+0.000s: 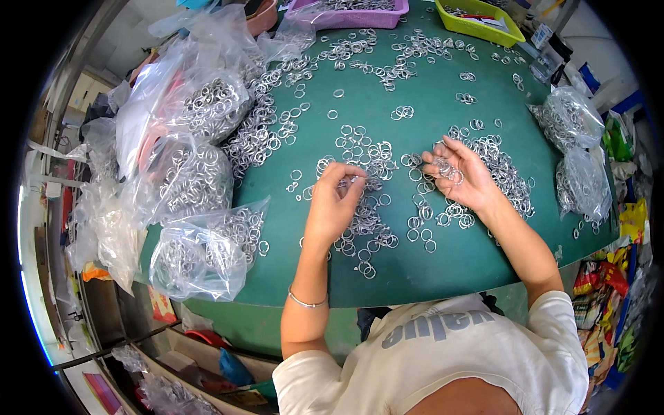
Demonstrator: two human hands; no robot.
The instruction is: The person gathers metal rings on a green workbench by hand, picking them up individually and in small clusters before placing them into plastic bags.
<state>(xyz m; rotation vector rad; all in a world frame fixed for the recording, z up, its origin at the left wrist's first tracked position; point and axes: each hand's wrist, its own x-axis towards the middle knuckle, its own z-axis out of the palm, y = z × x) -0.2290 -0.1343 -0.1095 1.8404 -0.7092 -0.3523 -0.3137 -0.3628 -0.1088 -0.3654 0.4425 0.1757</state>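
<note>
Over a pile of small silver metal rings on the green tabletop, my left hand is closed, thumb and fingertips drawn together. Whatever lies in that pinch is too small to make out. My right hand is turned palm up with curled fingers, holding several metal rings in the palm and at the fingers. Just beside it, toward the right, spreads another heap of rings. Some loose rings lie between the two heaps.
Clear plastic bags full of rings line the left side, and more bags sit at the right edge. A purple basket and a yellow-green basket stand at the far edge. Ring clusters cover the left part of the green table.
</note>
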